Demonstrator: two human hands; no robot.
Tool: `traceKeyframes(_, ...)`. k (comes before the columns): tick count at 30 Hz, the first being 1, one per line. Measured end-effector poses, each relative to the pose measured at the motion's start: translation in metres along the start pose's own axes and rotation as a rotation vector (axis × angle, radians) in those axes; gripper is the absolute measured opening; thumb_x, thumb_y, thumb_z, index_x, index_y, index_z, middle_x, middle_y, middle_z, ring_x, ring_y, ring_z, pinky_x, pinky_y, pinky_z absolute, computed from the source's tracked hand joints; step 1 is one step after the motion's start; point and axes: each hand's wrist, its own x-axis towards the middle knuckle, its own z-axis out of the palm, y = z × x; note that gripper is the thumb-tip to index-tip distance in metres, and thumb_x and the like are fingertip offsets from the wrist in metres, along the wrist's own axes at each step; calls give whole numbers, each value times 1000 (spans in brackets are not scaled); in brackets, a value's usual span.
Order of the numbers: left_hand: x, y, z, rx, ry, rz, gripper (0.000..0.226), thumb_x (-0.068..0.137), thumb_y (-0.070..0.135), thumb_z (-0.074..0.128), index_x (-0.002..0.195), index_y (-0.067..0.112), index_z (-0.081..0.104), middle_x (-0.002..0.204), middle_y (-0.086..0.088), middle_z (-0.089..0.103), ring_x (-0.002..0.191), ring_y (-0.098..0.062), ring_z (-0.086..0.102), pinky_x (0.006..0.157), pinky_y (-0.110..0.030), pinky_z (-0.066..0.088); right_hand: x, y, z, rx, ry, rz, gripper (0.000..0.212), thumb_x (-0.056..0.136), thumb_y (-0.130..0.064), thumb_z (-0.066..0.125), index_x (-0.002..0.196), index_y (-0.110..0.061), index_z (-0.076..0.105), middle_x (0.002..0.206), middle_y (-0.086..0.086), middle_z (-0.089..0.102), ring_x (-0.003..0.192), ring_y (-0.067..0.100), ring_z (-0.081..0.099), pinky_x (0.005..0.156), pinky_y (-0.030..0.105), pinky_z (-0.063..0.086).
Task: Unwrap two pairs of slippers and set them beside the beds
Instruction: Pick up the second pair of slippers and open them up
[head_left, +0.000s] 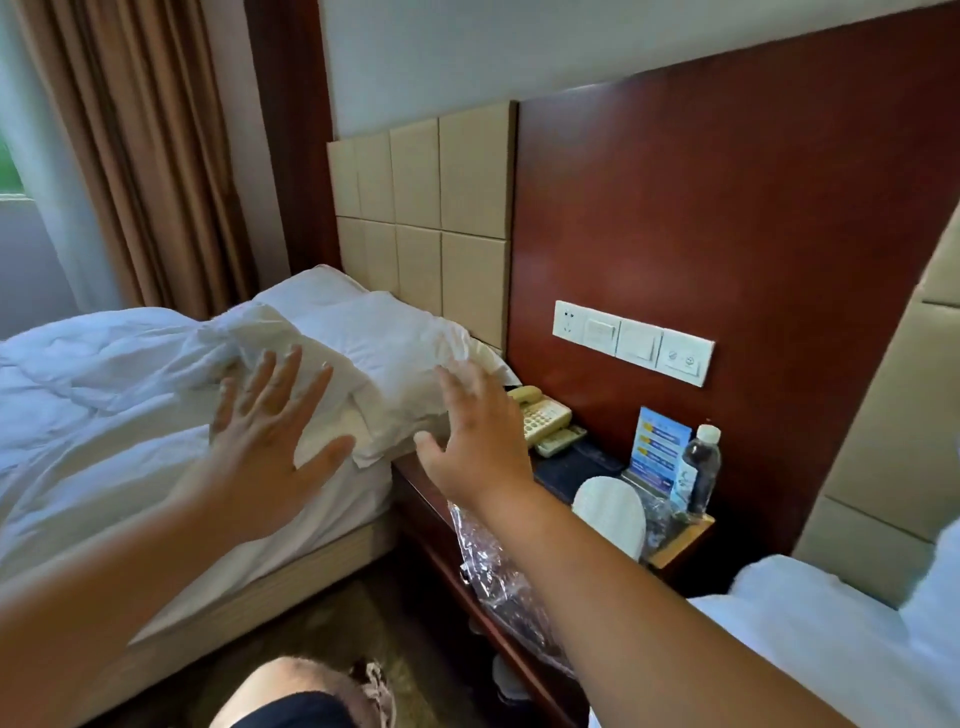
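Both hands, left (270, 441) and right (475, 441), spread open, empty; right forearm could sweep the white towelling slipper (613, 512) and crinkled clear wrapper (493, 571) off the lower-right wooden worktop (680, 545).

Twin hotel room, bedside corner in soft daylight.

Dark red wood panelling (727, 208) behind a nightstand (680, 545) set between two white beds: left bed (104, 415) rumpled, with pillows (363, 343) against a beige padded headboard (426, 208); right bed (831, 649) cut off at the lower right corner. White switch and socket plate (634, 340) on the panelling. Pale wall (519, 52) above. Brown curtain (156, 156) beside a bright window (10, 171) at far left. Dark patterned carpet (337, 613) between the beds.
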Motion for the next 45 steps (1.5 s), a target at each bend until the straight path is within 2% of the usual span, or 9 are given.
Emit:
traceKeyframes(9, 13, 23, 68, -88, -159, 82, 77, 86, 79, 18, 154, 45, 4, 164, 6, -5, 147, -6, -21, 120, -44, -8, -50, 135, 58, -116, -300, 634, 79, 82, -36, 60, 148, -26, 19, 156, 10, 14, 133, 31, 29, 98, 50, 38)
traceKeyframes(14, 19, 15, 85, -104, -189, 65, 78, 85, 79, 18, 154, 44, 5, 164, 7, -4, 149, -8, -18, 121, -44, -8, -79, 179, 87, -193, -461, 964, 101, 76, -37, 65, 152, -29, -1, 158, 12, -13, 141, 37, 15, 98, 60, 37)
traceKeyframes(17, 18, 3, 90, -105, -202, 15, 81, 84, 80, 19, 154, 40, 11, 164, 7, -2, 149, -8, -17, 120, -43, -8, -91, 192, 97, -160, -480, 1112, 118, 69, -46, 72, 152, -30, -11, 156, 13, -22, 137, 38, 20, 92, 52, 46)
traceKeyframes(25, 14, -16, 89, -98, -251, -46, 88, 79, 86, 13, 154, 40, 16, 165, 5, 3, 148, -7, -12, 119, -45, -7, -84, 205, 94, -100, -341, 1324, 155, 48, -54, 89, 147, -26, -27, 148, 16, 26, 124, 33, 42, 95, 46, 42)
traceKeyframes(28, 13, -15, 85, -97, -258, -52, 89, 78, 87, 12, 153, 40, 17, 165, 4, 3, 149, -8, -10, 120, -45, -6, -75, 209, 92, -12, -237, 1357, 133, 66, -47, 81, 151, -19, -18, 141, 14, 47, 121, 35, 50, 94, 47, 44)
traceKeyframes(30, 13, -13, 80, -97, -258, -50, 89, 78, 86, 12, 154, 39, 16, 165, 4, 3, 149, -8, -11, 120, -46, -5, -66, 208, 87, 138, -125, 1385, 108, 73, -35, 78, 151, -12, 7, 136, 15, 53, 118, 37, 55, 91, 47, 50)
traceKeyframes(34, 13, -11, 69, -101, -264, -56, 90, 77, 85, 11, 154, 39, 11, 164, 6, -2, 148, -8, -16, 121, -44, -9, -48, 196, 72, 218, -37, 1271, 48, 80, -33, 70, 119, -7, 57, 116, 13, 66, 88, 30, 63, 63, 35, 53)
traceKeyframes(41, 21, -11, 43, -135, -204, -92, 82, 85, 71, 36, 155, 37, 11, 165, 4, -2, 149, -11, -11, 122, -46, -4, 6, 136, 49, 498, 226, 965, 32, 77, -32, 70, 101, -18, 52, 108, 6, 58, 78, 21, 58, 58, 32, 47)
traceKeyframes(45, 30, -18, 23, -157, -174, -115, 80, 87, 64, 46, 153, 43, 5, 164, 8, -6, 150, -11, -8, 122, -44, 0, 39, 67, 39, 804, 184, 727, 39, 79, -31, 70, 107, -27, 45, 107, 0, 61, 83, 15, 61, 65, 32, 50)
